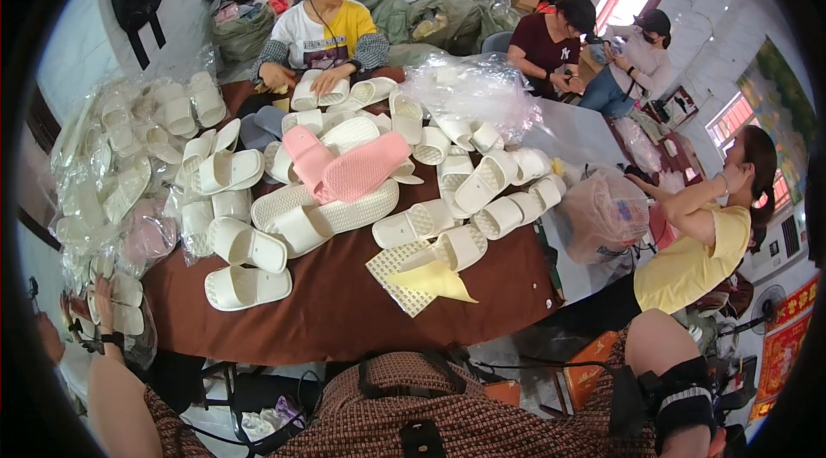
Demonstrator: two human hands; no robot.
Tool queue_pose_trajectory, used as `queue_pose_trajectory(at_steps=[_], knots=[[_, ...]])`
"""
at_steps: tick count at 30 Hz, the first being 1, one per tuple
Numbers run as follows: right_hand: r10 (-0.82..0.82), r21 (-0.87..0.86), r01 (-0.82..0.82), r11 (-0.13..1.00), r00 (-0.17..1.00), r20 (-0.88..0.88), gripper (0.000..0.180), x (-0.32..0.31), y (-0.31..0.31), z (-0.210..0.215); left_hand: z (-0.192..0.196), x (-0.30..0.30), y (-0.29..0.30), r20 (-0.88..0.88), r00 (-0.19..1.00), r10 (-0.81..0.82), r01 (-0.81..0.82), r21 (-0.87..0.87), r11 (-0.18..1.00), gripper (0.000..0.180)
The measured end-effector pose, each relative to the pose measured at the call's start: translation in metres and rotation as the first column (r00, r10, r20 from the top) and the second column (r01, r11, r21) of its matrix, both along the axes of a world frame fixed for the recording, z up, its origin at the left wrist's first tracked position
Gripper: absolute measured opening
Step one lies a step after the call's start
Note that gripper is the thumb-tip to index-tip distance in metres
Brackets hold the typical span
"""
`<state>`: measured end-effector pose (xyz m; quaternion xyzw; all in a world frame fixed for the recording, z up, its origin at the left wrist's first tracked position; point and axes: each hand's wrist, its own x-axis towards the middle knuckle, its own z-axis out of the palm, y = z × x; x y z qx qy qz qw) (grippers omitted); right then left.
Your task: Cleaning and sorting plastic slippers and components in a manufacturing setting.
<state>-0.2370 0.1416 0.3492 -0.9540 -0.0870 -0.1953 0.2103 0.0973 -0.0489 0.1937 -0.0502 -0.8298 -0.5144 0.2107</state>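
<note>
Two unbagged pink slippers [370, 167], many white [248, 287]

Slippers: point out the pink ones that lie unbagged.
The two overlapping pink slippers atop the white slippers in the middle; the pink bundle at left is bagged in clear plastic.

one head-worn fisheye view looked down and forward, from close by the brown-covered table [490, 312], facing across it

- A table under a brown cloth [344, 316].
- Cream slide sandals [248, 287] spread over its middle, many overlapping.
- Bagged cream slides [176, 112] heaped along the left end.
- A patterned sheet [391, 279] near the front edge.
- Grey slides [265, 125] toward the far side, probably on the cloth, though partly hidden.
</note>
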Motion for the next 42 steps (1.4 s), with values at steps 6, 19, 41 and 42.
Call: queue_pose_trajectory(at_steps=[6, 19, 41, 42], knots=[[0.018, 0.163, -0.026, 0.986, 0.998, 0.054, 0.029, -0.017, -0.001, -0.011, 0.000, -0.018, 0.002, -0.015, 0.998, 0.068, -0.068, 0.047, 0.997, 0.021], [0.267, 0.485, -0.124, 0.866, 0.934, -0.237, 0.035, -0.028, -0.027, -0.003, 0.004, -0.053, -0.010, -0.093, 0.978, 0.184, -0.176, 0.093, 0.980, 0.014], [-0.794, 0.485, 0.861, -0.153, 0.185, -0.579, 0.033, -0.058, -0.085, -0.466, -0.287, -0.190, -0.024, 0.439, 0.787, 0.433, -0.429, -0.115, 0.896, 0.038], [-0.818, 0.398, 0.917, -0.035, 0.203, -0.539, 0.029, -0.058, -0.087, -0.468, -0.289, -0.192, -0.029, 0.439, 0.739, 0.511, -0.473, -0.202, 0.858, 0.037]])
